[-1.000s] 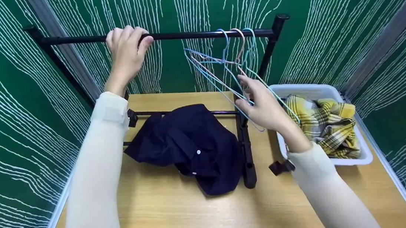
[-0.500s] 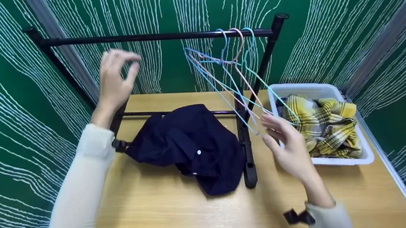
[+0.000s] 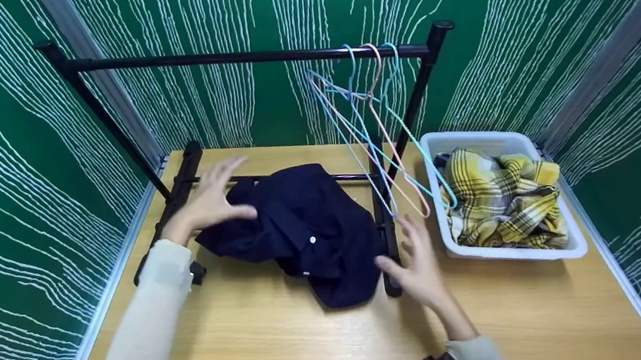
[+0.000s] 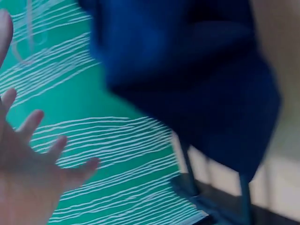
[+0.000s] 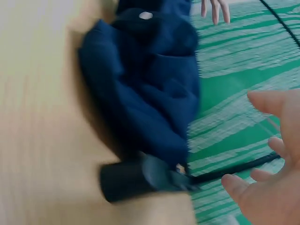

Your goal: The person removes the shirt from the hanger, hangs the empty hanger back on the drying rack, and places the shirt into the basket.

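A crumpled navy garment with white buttons (image 3: 307, 222) lies over the lower bars of a black clothes rack (image 3: 214, 58). My left hand (image 3: 209, 204), fingers spread and holding nothing, hovers at the garment's left side. On its right side my right hand (image 3: 421, 267) is likewise spread, thumb toward the cloth. The left wrist view shows the left hand (image 4: 28, 164) apart from the navy cloth (image 4: 187, 79). In the right wrist view the right hand (image 5: 267, 173) stands beside the garment (image 5: 145, 89). Blue, pink and green hangers (image 3: 376, 116) hang at the rail's right end.
A white basket (image 3: 515, 252) with a yellow plaid garment (image 3: 492, 187) stands on the wooden table (image 3: 290, 353) to the right. The rack's black feet (image 3: 392, 279) run along both sides of the navy garment. Green walls with white streaks (image 3: 230, 100) enclose the table.
My left hand has let go of the rack's rail and come down to the navy garment. My right hand has moved away from the hangers, down beside the cloth. The hangers have swung slightly.
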Demonstrator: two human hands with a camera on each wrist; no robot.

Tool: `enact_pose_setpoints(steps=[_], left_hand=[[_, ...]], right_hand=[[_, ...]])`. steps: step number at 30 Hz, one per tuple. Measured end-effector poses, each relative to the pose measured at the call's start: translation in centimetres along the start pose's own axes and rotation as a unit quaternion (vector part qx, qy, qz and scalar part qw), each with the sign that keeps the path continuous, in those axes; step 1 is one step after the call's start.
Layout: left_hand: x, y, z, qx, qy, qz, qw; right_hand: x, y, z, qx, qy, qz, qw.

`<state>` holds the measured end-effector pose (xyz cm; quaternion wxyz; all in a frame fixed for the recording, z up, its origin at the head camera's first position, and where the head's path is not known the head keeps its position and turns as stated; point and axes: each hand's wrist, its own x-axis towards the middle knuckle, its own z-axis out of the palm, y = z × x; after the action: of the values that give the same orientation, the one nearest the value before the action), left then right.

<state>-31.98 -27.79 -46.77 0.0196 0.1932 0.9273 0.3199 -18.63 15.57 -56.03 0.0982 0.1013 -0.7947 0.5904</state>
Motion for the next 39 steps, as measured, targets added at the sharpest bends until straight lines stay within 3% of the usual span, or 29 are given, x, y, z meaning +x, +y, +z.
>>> enact_pose_setpoints(steps=[3,11,19,26,30,39], left_hand=[[0.0,-1.1,1.9,-0.003,-0.041,-0.030,0.9987],[-0.2,-2.9,5.3,-0.024,-0.084,-0.052,0.9948],[-0.2,-2.2,9.1,0.007,-0.095,-0.037,0.9947],[0.0,-0.9,12.3,0.069,-0.053,-0.005,0.9962],[0.3,-0.3,13.9,0.123,-0.023,0.003,0.9921],[1.4,0.3,16.3,0.186,0.059,0.046,0.9796]], right_hand=[[0.3,0.7,1.7,-0.002,-0.039,0.015,0.999],[1.0,1.5,5.8,-0.080,-0.103,0.025,0.991],[2.2,2.7,8.9,-0.095,-0.119,0.065,0.986],[3.8,3.5,10.4,-0.074,-0.110,0.077,0.988],[4.3,4.0,11.1,-0.073,-0.120,0.062,0.988],[5.2,4.5,12.2,-0.127,-0.056,0.016,0.990]])
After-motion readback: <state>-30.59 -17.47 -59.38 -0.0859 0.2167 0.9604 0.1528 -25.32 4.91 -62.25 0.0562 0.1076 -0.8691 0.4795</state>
